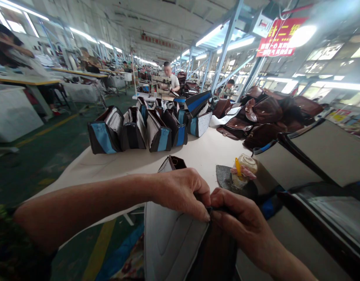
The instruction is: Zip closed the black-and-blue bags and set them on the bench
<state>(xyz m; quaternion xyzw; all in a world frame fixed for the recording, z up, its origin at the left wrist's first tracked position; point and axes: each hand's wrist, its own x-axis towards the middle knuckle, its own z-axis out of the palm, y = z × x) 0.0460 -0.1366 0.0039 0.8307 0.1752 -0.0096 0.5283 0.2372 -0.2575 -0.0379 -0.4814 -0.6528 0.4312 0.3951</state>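
Pinching the dark edge of a grey-and-brown bag [180, 236] in closed grips of left hand [184, 192] and right hand [242, 222], in the near centre, beside a white table [130, 162] with striped bags [162, 139] standing farther left.

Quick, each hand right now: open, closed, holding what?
Left hand: closed, pinching the grey-sided bag at its dark edge.
Right hand: closed, pinching that bag's edge too.

The bag [174, 238] at six o'clock is grey and dark brown. Striped bags [160, 134] toward eleven mix black, grey and blue; piled bags [264, 111] toward one are brown.
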